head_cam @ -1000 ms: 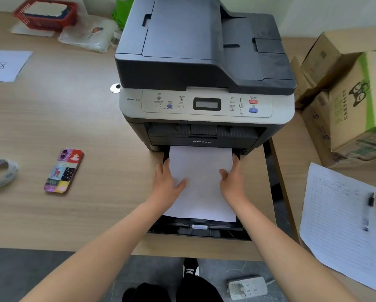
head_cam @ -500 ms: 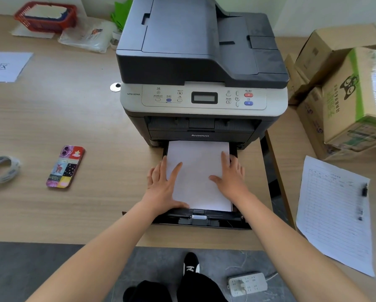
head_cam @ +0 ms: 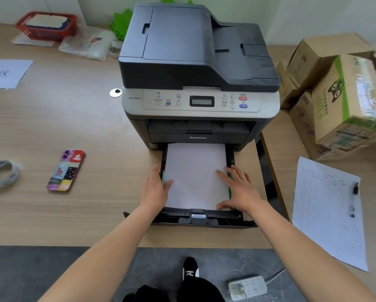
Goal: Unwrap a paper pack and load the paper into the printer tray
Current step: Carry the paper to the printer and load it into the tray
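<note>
A stack of plain white paper (head_cam: 195,175) lies flat in the pulled-out black plastic printer tray (head_cam: 201,217), just below the middle of the frame, its far edge running under the body of the grey and black desktop printer (head_cam: 199,68). The left hand (head_cam: 156,188) rests at the stack's left edge, fingers loosely spread and gripping nothing, thumb lying on the top sheet. The right hand (head_cam: 239,188) lies open and flat over the stack's right edge, fingers splayed, thumb at the near corner. The printer stands on a pale wood-grain tabletop (head_cam: 52,127) that fills the left and centre of the frame; a second surface of the same wood sits beside it at the right, separated by a dark gap. Left of the tray lie one phone in a multicoloured patchwork case (head_cam: 66,170) and one roll of whitish tape (head_cam: 3,173) at the frame's left edge. In the upper left sit one red plastic basket (head_cam: 46,25) and one white sheet with printed characters (head_cam: 5,73). At the right are stacked brown cardboard boxes (head_cam: 343,94), and below them one printed form sheet (head_cam: 328,210) with one dark pen (head_cam: 354,199) on it. Along the bottom, grey floor (head_cam: 30,273) holds one white power strip (head_cam: 246,287).
</note>
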The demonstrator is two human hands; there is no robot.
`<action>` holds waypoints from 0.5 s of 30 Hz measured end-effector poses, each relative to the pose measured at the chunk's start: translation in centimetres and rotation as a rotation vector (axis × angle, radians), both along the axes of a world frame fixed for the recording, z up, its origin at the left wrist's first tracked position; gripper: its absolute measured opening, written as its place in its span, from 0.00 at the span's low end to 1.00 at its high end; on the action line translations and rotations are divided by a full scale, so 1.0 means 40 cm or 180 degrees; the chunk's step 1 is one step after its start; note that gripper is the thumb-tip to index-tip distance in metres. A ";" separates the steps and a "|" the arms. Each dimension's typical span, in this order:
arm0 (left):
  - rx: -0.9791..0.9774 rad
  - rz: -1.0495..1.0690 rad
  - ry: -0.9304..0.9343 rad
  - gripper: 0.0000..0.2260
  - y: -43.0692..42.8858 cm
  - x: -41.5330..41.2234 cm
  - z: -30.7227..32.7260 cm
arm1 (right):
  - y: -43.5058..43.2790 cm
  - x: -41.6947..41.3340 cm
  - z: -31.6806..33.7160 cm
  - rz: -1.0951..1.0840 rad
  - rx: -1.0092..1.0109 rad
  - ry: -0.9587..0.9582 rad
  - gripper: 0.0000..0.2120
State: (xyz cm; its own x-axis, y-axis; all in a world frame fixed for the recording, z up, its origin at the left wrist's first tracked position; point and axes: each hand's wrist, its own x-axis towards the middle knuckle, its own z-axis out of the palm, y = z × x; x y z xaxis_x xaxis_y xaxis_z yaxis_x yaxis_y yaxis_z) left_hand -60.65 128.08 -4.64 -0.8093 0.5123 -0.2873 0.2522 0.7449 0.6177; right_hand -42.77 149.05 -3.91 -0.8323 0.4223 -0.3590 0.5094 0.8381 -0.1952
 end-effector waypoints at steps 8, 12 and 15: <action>-0.0432 0.0263 0.0120 0.23 0.046 0.004 0.002 | -0.030 -0.017 0.002 -0.0283 0.0012 0.0071 0.35; -0.0121 0.0534 -0.0464 0.25 0.036 -0.020 0.030 | -0.028 -0.022 0.019 -0.0564 -0.0127 0.0462 0.33; 0.0124 0.0744 -0.0550 0.25 0.005 -0.036 0.061 | -0.023 -0.009 0.044 -0.0671 -0.0143 0.0376 0.32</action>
State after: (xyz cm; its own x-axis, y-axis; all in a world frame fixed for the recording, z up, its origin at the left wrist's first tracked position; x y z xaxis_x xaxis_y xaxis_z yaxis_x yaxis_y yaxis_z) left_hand -62.11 128.28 -2.22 -0.8475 0.3309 -0.4151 -0.0351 0.7453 0.6658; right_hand -43.12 148.13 -2.15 -0.7649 0.5768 -0.2868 0.6435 0.7049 -0.2984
